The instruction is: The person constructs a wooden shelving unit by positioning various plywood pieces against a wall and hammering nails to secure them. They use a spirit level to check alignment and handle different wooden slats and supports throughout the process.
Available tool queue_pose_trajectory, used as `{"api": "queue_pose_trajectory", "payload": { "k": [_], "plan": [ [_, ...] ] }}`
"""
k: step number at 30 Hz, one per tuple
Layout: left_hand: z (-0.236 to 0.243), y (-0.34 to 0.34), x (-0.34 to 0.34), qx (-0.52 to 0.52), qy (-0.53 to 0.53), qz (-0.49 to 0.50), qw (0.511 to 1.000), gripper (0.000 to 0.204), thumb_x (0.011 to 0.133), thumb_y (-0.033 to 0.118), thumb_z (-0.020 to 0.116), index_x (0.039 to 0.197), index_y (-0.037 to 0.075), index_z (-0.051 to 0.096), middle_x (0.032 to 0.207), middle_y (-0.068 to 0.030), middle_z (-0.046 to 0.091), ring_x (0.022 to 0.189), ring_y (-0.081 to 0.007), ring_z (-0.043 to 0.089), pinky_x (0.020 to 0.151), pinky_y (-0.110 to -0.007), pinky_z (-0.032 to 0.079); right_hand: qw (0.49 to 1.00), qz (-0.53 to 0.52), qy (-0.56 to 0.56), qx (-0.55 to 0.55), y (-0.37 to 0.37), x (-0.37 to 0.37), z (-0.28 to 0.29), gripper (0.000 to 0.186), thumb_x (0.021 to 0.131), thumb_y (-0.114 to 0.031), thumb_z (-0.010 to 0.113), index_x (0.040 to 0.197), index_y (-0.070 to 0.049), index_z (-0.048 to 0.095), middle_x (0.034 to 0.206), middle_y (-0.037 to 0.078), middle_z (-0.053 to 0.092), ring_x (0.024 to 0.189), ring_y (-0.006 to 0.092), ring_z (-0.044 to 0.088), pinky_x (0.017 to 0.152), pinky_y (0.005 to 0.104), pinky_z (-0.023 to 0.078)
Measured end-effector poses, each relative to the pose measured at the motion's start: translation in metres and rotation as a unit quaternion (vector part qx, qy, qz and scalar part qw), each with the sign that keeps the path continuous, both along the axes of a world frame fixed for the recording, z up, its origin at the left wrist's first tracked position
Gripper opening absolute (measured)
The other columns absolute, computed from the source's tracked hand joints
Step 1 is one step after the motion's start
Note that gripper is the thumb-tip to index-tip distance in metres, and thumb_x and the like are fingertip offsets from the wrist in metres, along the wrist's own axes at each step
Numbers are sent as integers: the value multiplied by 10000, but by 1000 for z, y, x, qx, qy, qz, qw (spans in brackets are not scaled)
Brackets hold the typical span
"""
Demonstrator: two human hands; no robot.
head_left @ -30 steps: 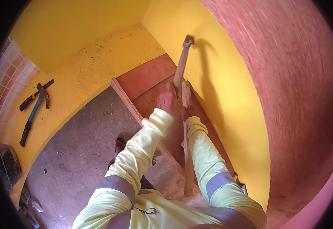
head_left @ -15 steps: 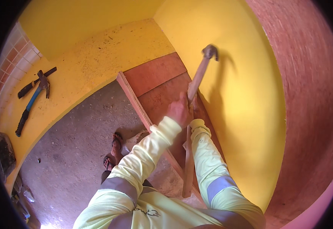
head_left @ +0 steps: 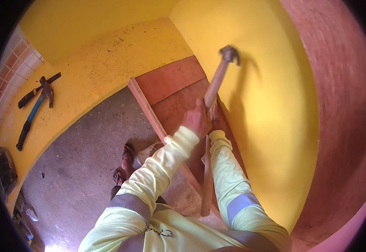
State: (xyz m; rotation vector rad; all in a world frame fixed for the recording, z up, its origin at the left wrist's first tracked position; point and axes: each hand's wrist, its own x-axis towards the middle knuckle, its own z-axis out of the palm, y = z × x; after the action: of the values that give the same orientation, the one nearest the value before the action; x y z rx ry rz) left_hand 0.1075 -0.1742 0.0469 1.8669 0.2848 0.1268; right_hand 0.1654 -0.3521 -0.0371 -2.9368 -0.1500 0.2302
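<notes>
My left hand is closed round the wooden handle of a claw hammer, whose head is raised up and to the right, before the yellow wall. Just beyond that hand, my right hand is at the upper part of a narrow wooden strip and appears closed on it. Its fingers are partly hidden by my left hand and the hammer handle. The strip slants down toward my body, over a reddish wooden panel with a raised edge frame.
On the yellow ledge at left lie a blue-handled hammer and a dark-handled tool crossing it. The yellow wall stands close on the right. A dark container sits at far left. A foot in a sandal is on the concrete floor.
The hammer and my left hand have shifted slightly left, with the hammer head a little higher. My right hand stays by the strip.
</notes>
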Motion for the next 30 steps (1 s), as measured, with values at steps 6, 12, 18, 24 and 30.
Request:
{"api": "queue_pose_trajectory", "payload": {
  "k": [6,12,18,24,30],
  "plan": [
    [-67,8,29,26,91,34,995,350,812,184,533,1100,0,462,859,-262,630,854,-438,613,717,-483,503,997,-14,42,-66,34,0,23,752,759,-332,536,1440,-258,226,1083,240,608,883,443,601,779,487,471],
    [-44,21,-1,28,81,-64,994,424,753,202,642,1092,-11,501,940,-265,624,881,-427,616,774,-466,504,999,-22,28,-27,12,5,12,734,765,-352,554,1429,-261,254,1187,223,565,863,442,603,757,488,479],
    [-15,111,-66,41,-38,-128,990,366,749,217,666,1002,-4,519,738,-255,606,732,-415,622,627,-479,485,999,18,-41,-21,-15,4,-4,699,789,-371,551,1420,-223,290,1124,240,568,954,420,575,844,474,447],
    [21,196,-65,173,-5,-112,979,355,791,283,671,971,1,553,718,-233,611,708,-419,615,602,-469,492,996,76,12,48,31,-27,56,679,832,-368,526,1422,-139,281,1250,248,487,1107,407,495,948,458,388],
    [26,218,-3,286,-53,-176,940,316,815,279,657,929,15,526,705,-226,611,660,-420,607,592,-478,494,994,107,24,22,177,-31,20,625,903,-359,439,1410,-31,280,1475,176,258,1357,335,256,1113,472,195]
  ]
}}
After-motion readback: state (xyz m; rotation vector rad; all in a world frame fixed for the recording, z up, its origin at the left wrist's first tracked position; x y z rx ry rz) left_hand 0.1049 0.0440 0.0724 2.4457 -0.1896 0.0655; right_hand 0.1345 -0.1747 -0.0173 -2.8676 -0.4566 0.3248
